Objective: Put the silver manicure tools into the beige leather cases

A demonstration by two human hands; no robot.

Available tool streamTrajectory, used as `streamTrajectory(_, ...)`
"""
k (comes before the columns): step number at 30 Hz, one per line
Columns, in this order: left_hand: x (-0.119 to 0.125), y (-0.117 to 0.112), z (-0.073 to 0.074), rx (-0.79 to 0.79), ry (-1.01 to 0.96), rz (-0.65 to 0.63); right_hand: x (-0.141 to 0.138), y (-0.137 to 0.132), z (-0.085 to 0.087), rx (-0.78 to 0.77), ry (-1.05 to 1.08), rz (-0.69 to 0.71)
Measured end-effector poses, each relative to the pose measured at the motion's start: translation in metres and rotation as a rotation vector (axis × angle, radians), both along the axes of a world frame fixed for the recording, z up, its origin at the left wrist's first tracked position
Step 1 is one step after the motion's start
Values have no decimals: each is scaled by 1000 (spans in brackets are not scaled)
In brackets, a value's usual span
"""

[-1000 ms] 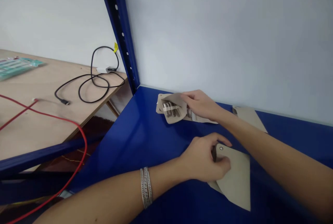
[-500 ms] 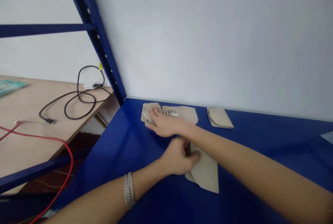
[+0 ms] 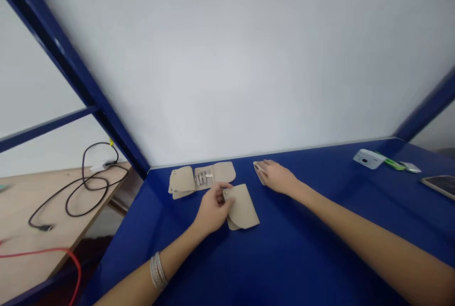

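My left hand grips the near edge of a folded beige leather pouch, which has a small metal snap near its top corner. A short way beyond it lies an open beige leather roll, with several small metal tools held in its middle strap. Its left flap is folded over. My right hand lies to the right on a smaller beige leather piece, and its fingers cover most of it.
The pieces lie on a blue metal shelf top against a white wall. A white camera, a green item, a silver item and a phone sit at the far right. Left of the shelf, a wooden table holds black and red cables.
My right hand has left the open roll and moved right onto the smaller beige piece. My left hand still grips the pouch. The view has tilted up and widened, showing the items at far right.
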State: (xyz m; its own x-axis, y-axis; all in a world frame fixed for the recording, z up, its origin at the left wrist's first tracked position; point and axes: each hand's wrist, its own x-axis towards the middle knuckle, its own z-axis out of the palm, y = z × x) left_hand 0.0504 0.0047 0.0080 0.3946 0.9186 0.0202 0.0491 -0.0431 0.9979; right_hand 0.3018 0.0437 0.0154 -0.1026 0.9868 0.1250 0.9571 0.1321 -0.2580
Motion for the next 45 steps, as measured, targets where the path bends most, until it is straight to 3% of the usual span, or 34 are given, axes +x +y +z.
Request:
streamTrajectory(3, 17, 25, 9, 95, 186, -11, 13, -36, 7, -87, 75, 73)
streamTrajectory(6, 45, 55, 13, 318, 483, 108, 13, -70, 22, -122, 182, 50)
streamTrajectory(10, 79, 74, 19, 420, 528, 131, 2, -109, 33, -131, 331, 19)
streamTrajectory(12, 85, 63, 25, 493, 518, 131, -4, -126, 32, -97, 399, -4)
streamTrajectory(15, 74, 21, 32, 472, 528, 90, -13, -146, 24, -4, 459, -33)
streamTrajectory(18, 52, -32, 29, 38, 461, -219, -25, -159, 14, 116, 485, -58)
streamTrajectory(19, 45, -46, 27, -75, 405, -251, -31, -161, 12, 130, 496, -57)
streamTrajectory(22, 28, -69, 19, -115, 244, -187, -51, -160, 11, 133, 542, 16)
streamTrajectory(24, 19, -68, 16, -124, 178, -112, -62, -151, 13, 144, 563, 65)
streamTrajectory(26, 9, -61, 12, -155, 158, -23, -68, -137, 14, 151, 588, 18)
streamTrajectory(29, -3, -48, 5, -194, 154, 80, -62, -111, 9, 121, 663, -178)
streamTrajectory(33, -10, -32, -7, -214, -26, 275, -39, -87, -3, 84, 656, -180)
streamTrajectory(35, -8, -22, -12, -209, -101, 356, -31, -83, -5, 219, 539, -128)
streamTrajectory(38, 2, -8, -13, -287, -196, 359, -31, -82, 2, 402, 334, 141)
streamTrajectory(41, 14, 1, -9, -367, -284, 367, -39, -79, 11, 274, 453, 356)
streamTrajectory(43, 21, 1, -4, -399, -330, 221, -44, -75, 12, 131, 533, 318)
streamTrajectory(45, 25, 0, -1, -365, -305, 174, -48, -72, 8, 38, 558, 239)
